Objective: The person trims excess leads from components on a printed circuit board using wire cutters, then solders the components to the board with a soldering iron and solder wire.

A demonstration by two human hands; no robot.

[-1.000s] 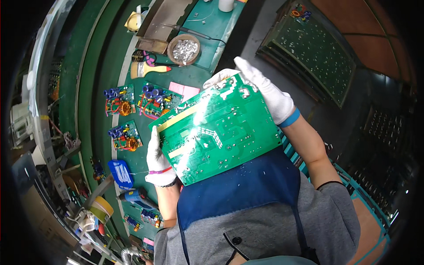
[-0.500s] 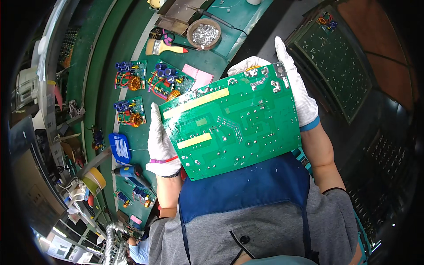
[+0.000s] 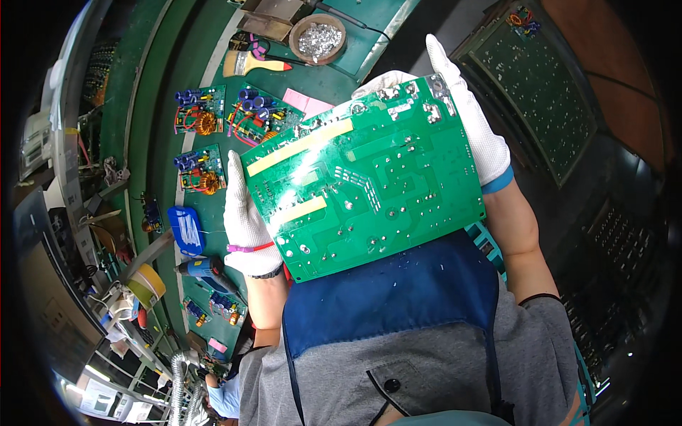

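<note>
A large green circuit board [image 3: 376, 192] is held up in front of my blue apron, its soldered underside facing me. Two strips of yellow tape lie on its left half, and shiny solder patches show at its upper right corner. My left hand [image 3: 245, 220], in a white glove with a pink and red band, grips the board's left edge. My right hand [image 3: 472, 128], gloved in white with a blue cuff, holds the right edge and upper right corner. Fingers of both hands are partly hidden behind the board.
On the green bench at left lie several small populated boards [image 3: 200, 111], a brush [image 3: 245, 64], a bowl of metal scraps [image 3: 317, 40], pink paper [image 3: 305, 104], a blue spool [image 3: 188, 231] and a blue power tool [image 3: 206, 270]. A large green panel [image 3: 533, 92] stands at right.
The board and both hands have shifted slightly left and up in the picture. The board is tilted a little differently, with a brighter glare on its left half. Both hands keep their hold.
</note>
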